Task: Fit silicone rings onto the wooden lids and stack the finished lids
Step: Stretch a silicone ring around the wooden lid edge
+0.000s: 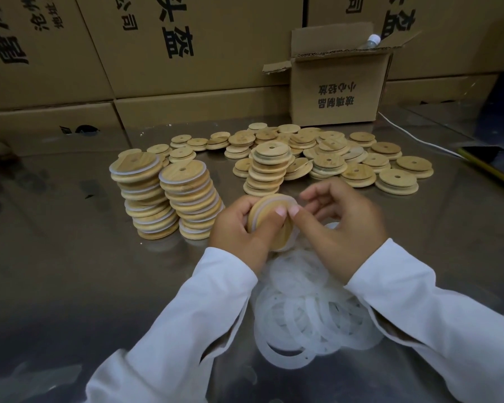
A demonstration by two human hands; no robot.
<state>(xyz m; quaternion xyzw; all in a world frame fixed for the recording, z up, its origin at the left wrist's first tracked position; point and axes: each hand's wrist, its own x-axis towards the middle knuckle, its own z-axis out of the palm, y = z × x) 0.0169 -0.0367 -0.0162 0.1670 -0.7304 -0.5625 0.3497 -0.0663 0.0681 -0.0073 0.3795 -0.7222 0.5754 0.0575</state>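
Left grip [239, 231] round wooden lid [263, 220], right grip [341, 228] against it

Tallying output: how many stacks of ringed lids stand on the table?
2: the left stack, and the right stack beside it, just left of the left hand. The pile farther back looks ringless.

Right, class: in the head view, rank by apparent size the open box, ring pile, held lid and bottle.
Largest: open box and ring pile, about alike; the pile is nearer, so unranked.
Then held lid.
Smallest: bottle, mostly hidden.
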